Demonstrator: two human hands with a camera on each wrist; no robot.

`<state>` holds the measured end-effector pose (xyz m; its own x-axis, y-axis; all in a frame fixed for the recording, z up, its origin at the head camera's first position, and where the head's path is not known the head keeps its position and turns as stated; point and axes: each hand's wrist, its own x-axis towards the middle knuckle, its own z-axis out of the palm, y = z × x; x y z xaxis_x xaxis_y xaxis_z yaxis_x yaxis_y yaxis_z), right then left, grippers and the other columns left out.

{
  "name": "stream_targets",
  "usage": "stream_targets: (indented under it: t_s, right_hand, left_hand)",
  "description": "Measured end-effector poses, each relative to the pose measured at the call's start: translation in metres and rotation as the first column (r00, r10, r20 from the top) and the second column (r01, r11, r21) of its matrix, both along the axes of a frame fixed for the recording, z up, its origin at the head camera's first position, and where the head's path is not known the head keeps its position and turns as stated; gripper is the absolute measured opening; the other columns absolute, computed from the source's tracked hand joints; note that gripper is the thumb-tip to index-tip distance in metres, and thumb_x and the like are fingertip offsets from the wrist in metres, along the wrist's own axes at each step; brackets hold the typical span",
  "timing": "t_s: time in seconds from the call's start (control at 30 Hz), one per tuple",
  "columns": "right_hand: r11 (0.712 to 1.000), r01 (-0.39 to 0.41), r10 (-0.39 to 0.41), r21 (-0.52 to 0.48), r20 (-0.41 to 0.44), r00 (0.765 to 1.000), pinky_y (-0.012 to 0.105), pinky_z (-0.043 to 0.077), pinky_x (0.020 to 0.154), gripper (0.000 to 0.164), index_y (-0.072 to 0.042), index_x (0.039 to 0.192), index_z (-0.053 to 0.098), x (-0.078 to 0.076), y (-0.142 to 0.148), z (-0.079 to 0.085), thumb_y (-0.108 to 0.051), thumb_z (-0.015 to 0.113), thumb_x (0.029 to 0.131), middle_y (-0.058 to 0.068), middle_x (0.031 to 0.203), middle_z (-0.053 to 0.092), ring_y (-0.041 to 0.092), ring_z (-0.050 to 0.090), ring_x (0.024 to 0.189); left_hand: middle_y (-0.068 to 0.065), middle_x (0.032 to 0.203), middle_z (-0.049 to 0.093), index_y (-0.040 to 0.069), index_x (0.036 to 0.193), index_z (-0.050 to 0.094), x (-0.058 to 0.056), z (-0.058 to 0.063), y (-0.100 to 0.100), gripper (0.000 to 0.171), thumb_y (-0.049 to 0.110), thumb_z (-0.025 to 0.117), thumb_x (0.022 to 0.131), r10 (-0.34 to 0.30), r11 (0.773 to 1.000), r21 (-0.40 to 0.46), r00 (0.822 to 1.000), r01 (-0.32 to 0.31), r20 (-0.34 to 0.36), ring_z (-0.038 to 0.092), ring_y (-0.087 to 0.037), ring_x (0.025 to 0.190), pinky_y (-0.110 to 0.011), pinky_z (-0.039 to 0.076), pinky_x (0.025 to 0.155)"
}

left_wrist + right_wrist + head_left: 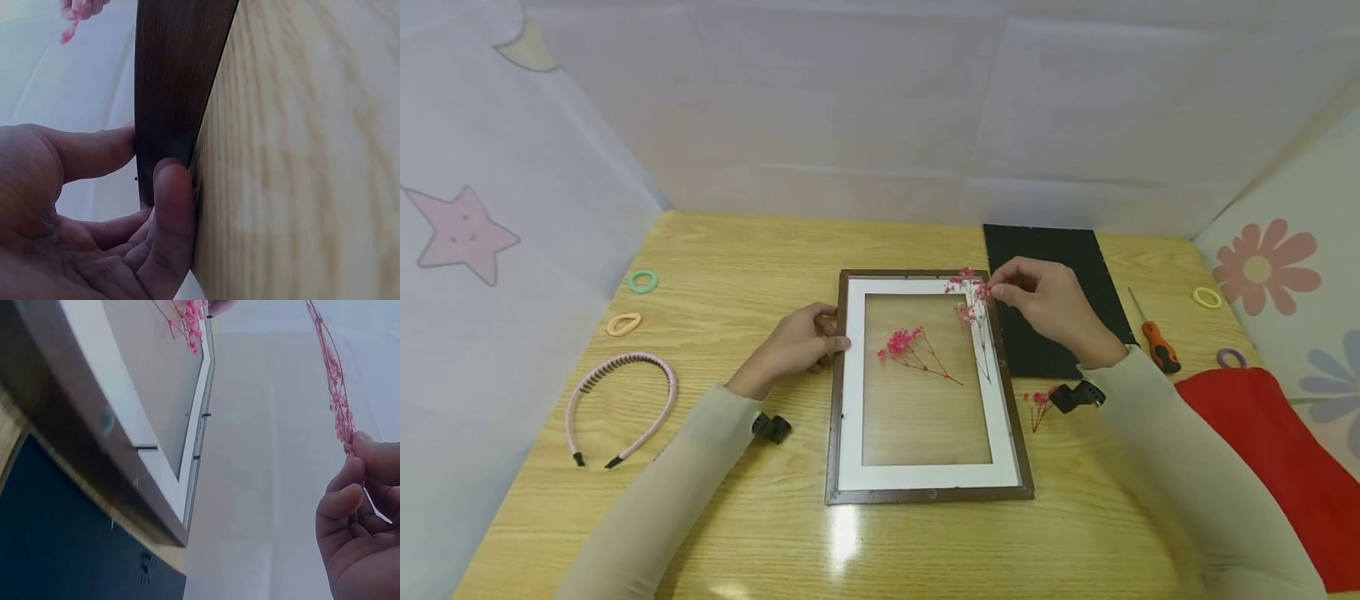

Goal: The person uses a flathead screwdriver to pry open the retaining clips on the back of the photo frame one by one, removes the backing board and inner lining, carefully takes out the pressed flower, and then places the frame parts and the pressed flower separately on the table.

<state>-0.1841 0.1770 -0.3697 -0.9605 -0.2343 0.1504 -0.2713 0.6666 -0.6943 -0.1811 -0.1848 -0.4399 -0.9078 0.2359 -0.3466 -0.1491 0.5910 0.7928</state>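
A brown picture frame (pixel 928 496) with a white mat (pixel 925 477) and a see-through middle lies flat on the table. My left hand (pixel 797 342) grips its left edge, the thumb on the face and a curled finger (pixel 174 194) against the outer side. Over the upper right corner, my right hand (pixel 1052 304) pinches a pink dried flower sprig (pixel 967 312) between thumb and fingertips, its stems hanging toward me. Another pink sprig (pixel 901 342) lies within the frame's middle, blossoms to the left. In the right wrist view the held sprig (pixel 339 406) is above the frame.
A black backing board (pixel 1037 350) lies right of the frame, partly under my right hand. Nearby are a small pink sprig (pixel 1036 407), an orange-handled screwdriver (pixel 1159 346) and a red cloth (pixel 1262 433). A pink headband (pixel 672 392) and hair ties (pixel 643 282) lie at left.
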Motion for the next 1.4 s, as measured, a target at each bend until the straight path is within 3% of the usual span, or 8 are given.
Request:
stream_targets:
  t_s: [0.2,0.4,0.5,0.7,0.83,1.1,1.4]
  right_hand:
    - [0.997,0.072,-0.073,-0.032,-0.005,0.997,0.025,0.042,0.057,0.010,-0.013,0.103,0.073,0.010,0.025,0.003,-0.021,0.067,0.098,0.003,0.082,0.062,0.017,0.051,0.068]
    - [0.997,0.052,-0.055,-0.065,-0.044,0.998,0.021,0.042,0.054,0.010,-0.008,0.105,0.071,0.024,0.053,0.002,-0.015,0.067,0.099,-0.009,0.079,0.060,0.010,0.050,0.064]
    - [0.997,0.043,-0.045,-0.062,-0.040,0.998,0.021,0.041,0.053,0.009,-0.007,0.104,0.070,0.032,0.068,-0.002,-0.013,0.065,0.099,-0.008,0.077,0.058,0.010,0.049,0.065]
    - [0.995,0.101,-0.102,0.027,0.053,0.993,0.023,0.042,0.054,0.012,-0.009,0.106,0.068,0.051,0.097,-0.012,-0.017,0.063,0.101,0.001,0.078,0.057,0.012,0.051,0.068]
    - [0.992,0.097,-0.106,0.081,0.116,0.988,0.020,0.046,0.056,0.014,-0.006,0.109,0.067,0.061,0.118,-0.027,-0.018,0.063,0.101,-0.003,0.080,0.060,0.010,0.055,0.070]
    - [0.983,0.057,-0.108,0.172,0.303,0.947,0.022,0.048,0.060,0.016,-0.006,0.108,0.065,0.078,0.144,-0.051,-0.020,0.061,0.102,0.002,0.080,0.060,0.011,0.055,0.072]
    - [0.923,-0.067,-0.029,0.379,0.241,0.970,0.020,0.041,0.060,0.008,-0.015,0.094,0.070,0.086,0.148,-0.061,-0.021,0.068,0.098,-0.007,0.080,0.067,0.003,0.049,0.071]
  left_hand:
    - [-0.014,0.122,0.058,0.007,0.153,0.039,0.000,0.002,-0.001,0.070,0.025,0.073,0.094,0.003,1.000,0.001,1.000,-0.003,-0.005,0.065,-0.021,0.076,-0.031,0.062,0.063]
    - [-0.014,0.122,0.058,0.007,0.153,0.039,0.000,0.003,-0.001,0.069,0.025,0.073,0.094,0.000,1.000,-0.004,1.000,-0.001,-0.011,0.064,-0.020,0.075,-0.030,0.062,0.062]
    - [-0.014,0.121,0.058,0.007,0.153,0.039,0.000,0.002,-0.001,0.069,0.024,0.073,0.094,-0.002,1.000,-0.004,1.000,0.002,-0.013,0.064,-0.020,0.074,-0.030,0.062,0.061]
    - [-0.013,0.122,0.058,0.007,0.154,0.037,-0.001,0.005,0.001,0.072,0.024,0.072,0.094,-0.001,1.000,-0.010,1.000,0.001,0.002,0.065,-0.021,0.076,-0.030,0.062,0.062]
    - [-0.013,0.122,0.057,0.006,0.154,0.036,-0.001,0.006,0.003,0.073,0.025,0.072,0.093,-0.005,1.000,-0.026,1.000,0.005,0.003,0.066,-0.021,0.077,-0.031,0.062,0.062]
    - [-0.012,0.117,0.058,0.006,0.155,0.036,-0.001,0.002,0.002,0.073,0.026,0.070,0.093,-0.015,0.999,-0.037,1.000,0.014,-0.008,0.067,-0.023,0.077,-0.034,0.061,0.063]
    - [-0.010,0.120,0.058,0.010,0.156,0.036,0.000,-0.001,0.002,0.072,0.027,0.069,0.095,-0.002,1.000,-0.019,1.000,0.002,0.003,0.065,-0.019,0.074,-0.030,0.060,0.062]
